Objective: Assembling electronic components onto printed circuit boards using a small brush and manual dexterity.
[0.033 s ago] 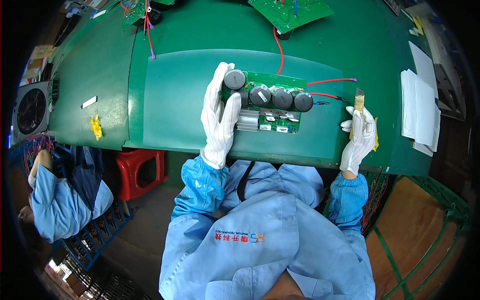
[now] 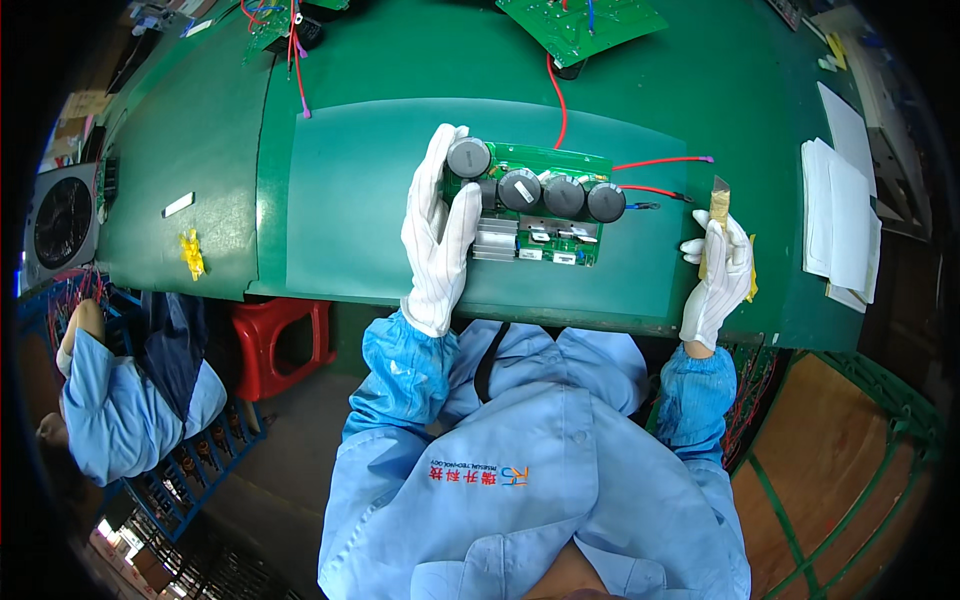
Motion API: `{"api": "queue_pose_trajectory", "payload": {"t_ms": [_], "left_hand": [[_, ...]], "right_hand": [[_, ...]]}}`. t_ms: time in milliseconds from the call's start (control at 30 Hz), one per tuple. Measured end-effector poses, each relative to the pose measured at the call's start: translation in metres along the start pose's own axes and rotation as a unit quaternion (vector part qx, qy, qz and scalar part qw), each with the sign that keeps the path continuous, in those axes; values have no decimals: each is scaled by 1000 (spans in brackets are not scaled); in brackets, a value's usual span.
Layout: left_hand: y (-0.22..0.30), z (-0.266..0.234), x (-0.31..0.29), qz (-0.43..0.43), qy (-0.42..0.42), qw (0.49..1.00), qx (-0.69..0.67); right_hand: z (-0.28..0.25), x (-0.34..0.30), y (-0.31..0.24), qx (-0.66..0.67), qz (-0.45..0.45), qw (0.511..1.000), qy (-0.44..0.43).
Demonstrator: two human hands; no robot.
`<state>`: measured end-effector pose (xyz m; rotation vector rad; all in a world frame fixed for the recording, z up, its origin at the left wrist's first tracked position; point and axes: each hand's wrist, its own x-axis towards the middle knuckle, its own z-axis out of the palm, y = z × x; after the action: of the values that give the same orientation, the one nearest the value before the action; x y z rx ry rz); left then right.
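My gloved left hand [image 2: 437, 230] is closed on the left end of a green circuit board [image 2: 553, 160], thumb on its near side and fingers along its far left edge. The board carries several large black round capacitors [image 2: 564, 195] in a row and a silver finned heat sink [image 2: 496, 240]. Red wires [image 2: 662, 161] and a blue lead [image 2: 642, 206] stick out from its right end. Off to the right, near the table edge, my gloved right hand [image 2: 720, 268] grips a knife [image 2: 719, 203] with a short blade pointing away and a handle wrapped in tan tape.
The board rests over a pale translucent mat [image 2: 340, 220] on the green table [image 2: 400, 70]. Another circuit board [image 2: 585, 28] with a red wire lies at the back. White papers [image 2: 838, 205] are stacked at right; crumpled yellow tape [image 2: 192, 254] lies left. A co-worker's sleeve [image 2: 110, 400] and a red stool [image 2: 262, 330] are at lower left.
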<state>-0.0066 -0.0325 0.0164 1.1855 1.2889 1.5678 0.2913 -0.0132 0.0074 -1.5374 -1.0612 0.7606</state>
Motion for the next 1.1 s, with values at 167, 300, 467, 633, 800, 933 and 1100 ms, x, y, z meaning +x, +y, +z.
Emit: {"api": "queue_pose_trajectory", "payload": {"t_ms": [167,300,467,633,800,933,1100], "left_hand": [[-7,6,1,-17,26,999,29],[-7,6,2,-25,29,998,58],[-5,8,1,-33,33,996,76],[-11,6,2,-18,30,996,82],[-12,8,2,-11,34,995,95],[-14,5,2,-4,39,993,112],[-14,4,5,30,36,977,207]], "right_hand": [[-7,-3,2,-4,-10,999,-39],[-10,-33,-17,-1,-30,990,-136],[2,-35,-40,-258,-378,857,-236],[20,-39,-53,-334,-415,812,-239],[27,-37,-55,-329,-426,807,-244],[23,-31,-56,-245,-328,866,-286],[27,-36,-46,-192,-260,912,-251]]}}
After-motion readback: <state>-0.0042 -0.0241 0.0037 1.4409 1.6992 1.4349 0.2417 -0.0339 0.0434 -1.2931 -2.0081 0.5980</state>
